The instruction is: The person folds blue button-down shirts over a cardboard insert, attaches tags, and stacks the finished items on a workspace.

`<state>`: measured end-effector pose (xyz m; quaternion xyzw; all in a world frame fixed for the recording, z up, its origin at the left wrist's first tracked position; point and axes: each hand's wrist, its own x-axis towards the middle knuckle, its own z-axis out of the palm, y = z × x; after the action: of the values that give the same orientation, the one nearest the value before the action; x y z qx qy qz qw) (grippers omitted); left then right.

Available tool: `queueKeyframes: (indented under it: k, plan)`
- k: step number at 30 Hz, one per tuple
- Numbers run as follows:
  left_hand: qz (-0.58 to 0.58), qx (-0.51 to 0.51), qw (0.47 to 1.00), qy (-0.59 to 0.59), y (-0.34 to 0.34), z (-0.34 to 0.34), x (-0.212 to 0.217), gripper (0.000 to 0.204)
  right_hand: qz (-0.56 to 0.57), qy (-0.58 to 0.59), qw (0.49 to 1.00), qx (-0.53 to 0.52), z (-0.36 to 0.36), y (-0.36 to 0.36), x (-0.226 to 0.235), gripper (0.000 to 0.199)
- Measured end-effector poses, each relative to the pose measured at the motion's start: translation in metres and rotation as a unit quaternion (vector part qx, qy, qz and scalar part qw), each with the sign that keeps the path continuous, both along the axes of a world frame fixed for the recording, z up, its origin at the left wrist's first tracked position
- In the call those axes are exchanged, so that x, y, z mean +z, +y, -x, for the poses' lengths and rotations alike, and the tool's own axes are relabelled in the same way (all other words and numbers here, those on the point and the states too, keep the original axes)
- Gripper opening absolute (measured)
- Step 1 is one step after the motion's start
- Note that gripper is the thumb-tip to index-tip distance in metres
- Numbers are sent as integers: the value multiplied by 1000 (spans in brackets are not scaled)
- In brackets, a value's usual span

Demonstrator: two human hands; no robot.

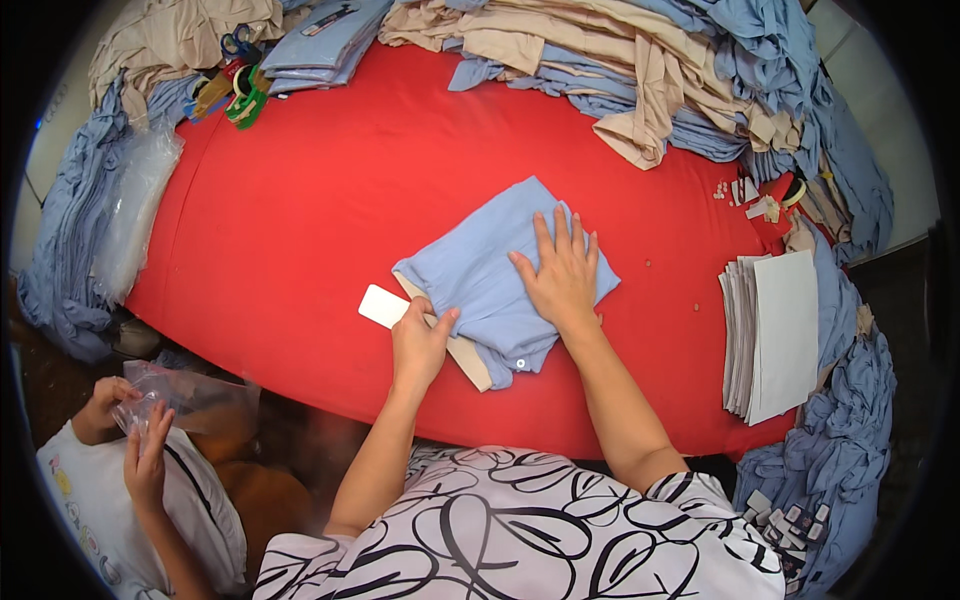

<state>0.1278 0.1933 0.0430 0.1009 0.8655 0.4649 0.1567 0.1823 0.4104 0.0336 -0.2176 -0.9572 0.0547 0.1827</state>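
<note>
A folded light blue garment [480,250] with a beige part showing along its lower left edge lies in the middle of the red-covered table [300,200]. A small white button shows near its lower edge. My right hand [562,275] rests flat on the garment, fingers spread. At the left edge my left hand [420,345] is closed, thumb and fingers pinching the garment's edge. A blank white tag [383,307] sticks out beside the left fingers; whether they also grip it I cannot tell.
Piles of blue and beige garments [640,80] line the far edge. Clear plastic bags [140,210] and tape dispensers [245,95] lie left. A stack of white sheets [785,335] and small labels [790,525] are at right. Another person's hands [148,455] hold a clear bag [200,390] at lower left.
</note>
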Motion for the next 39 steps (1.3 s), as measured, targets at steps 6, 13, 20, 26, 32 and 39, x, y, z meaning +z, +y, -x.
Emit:
queueKeyframes:
  k: [6, 13, 20, 26, 32, 39]
  plan:
    - [29, -22, 999, -10, 0, -2, 0, 32, 33, -7, 999, 6, 49, -3, 29, 71]
    - [-251, -8, 920, -302, 35, -57, -15, 27, -38, -62, 980, 185, 53, 22, 37, 61]
    - [-151, -138, 904, -376, 29, -55, 29, 31, 5, -31, 990, 138, -65, -7, 4, 55]
    - [-83, -103, 990, -57, -7, -5, 16, 21, 262, 180, 941, -117, -124, -7, 2, 41]
    - [-239, -83, 959, -128, 10, -8, -14, 15, 508, 233, 806, -193, -142, -6, -27, 39]
    - [-130, -196, 971, 41, 15, -15, -8, 21, 424, 191, 871, -160, -138, -3, -23, 33]
